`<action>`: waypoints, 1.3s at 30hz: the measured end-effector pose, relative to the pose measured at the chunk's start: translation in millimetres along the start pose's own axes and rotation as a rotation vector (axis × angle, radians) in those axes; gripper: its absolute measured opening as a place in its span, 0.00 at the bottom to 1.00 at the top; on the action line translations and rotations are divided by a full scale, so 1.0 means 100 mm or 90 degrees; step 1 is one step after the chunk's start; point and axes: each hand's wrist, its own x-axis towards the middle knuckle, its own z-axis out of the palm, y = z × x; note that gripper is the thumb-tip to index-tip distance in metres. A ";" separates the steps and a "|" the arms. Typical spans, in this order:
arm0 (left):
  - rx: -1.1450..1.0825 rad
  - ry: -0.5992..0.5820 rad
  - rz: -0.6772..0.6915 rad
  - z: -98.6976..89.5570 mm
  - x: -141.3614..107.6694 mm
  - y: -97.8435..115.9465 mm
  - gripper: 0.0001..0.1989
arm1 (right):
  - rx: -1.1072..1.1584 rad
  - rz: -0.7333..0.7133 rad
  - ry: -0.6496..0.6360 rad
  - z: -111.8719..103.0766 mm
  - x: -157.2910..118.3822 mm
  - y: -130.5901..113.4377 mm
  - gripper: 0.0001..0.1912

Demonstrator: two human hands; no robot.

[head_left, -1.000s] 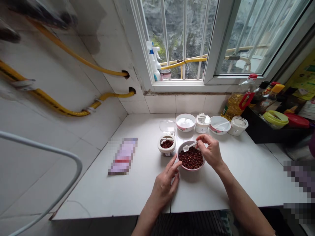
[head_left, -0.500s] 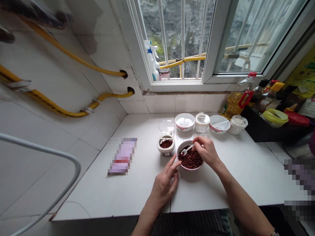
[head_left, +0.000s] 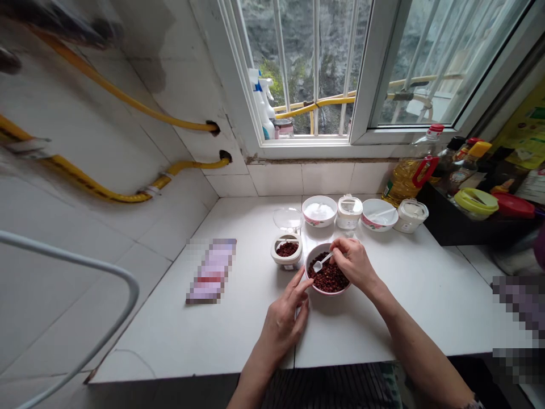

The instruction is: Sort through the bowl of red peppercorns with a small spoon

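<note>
Standing beside the bowl [head_left: 314, 251], an open jar [head_left: 286, 261] crowds the left hand [head_left: 286, 319].

spoon [head_left: 326, 258]: handle end hidden by right fingers [head_left: 341, 245] | purple packet [head_left: 212, 268]: pixelated

The white spoon [head_left: 318, 266] has slid across the bowl [head_left: 327, 292] towards the tabletop's [head_left: 230, 335] front edge, and the right hand [head_left: 349, 262] has edged left with it!

We note smooth white plastic, faintly glossy, for the small spoon [head_left: 318, 266]; glazed, shiny walls on the bowl of sugar-white grains [head_left: 319, 221]; clear glossy plastic on the oil bottle [head_left: 401, 180]; rough, coarse dark-red granules [head_left: 330, 278].
</note>
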 end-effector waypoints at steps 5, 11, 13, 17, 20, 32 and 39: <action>-0.005 -0.005 -0.002 0.00 0.00 -0.01 0.23 | 0.101 0.049 -0.028 0.00 0.00 -0.05 0.08; -0.004 0.003 0.005 0.00 0.00 0.00 0.24 | 0.234 0.160 -0.022 -0.06 0.02 -0.03 0.06; -0.002 0.000 0.003 0.00 0.00 0.00 0.24 | 0.236 0.166 -0.014 -0.06 0.03 -0.02 0.06; 0.001 0.003 0.009 0.01 0.00 -0.01 0.23 | 0.233 0.167 -0.009 -0.06 0.02 -0.03 0.06; -0.003 0.009 0.011 0.01 0.00 -0.01 0.24 | 0.270 0.183 -0.015 -0.05 0.03 -0.02 0.06; 0.010 0.017 0.027 0.01 0.01 -0.01 0.22 | 0.290 0.033 0.066 0.09 0.07 -0.30 0.07; 0.012 0.013 0.026 0.01 0.00 -0.02 0.23 | 0.001 -0.306 0.071 0.20 0.02 -0.36 0.10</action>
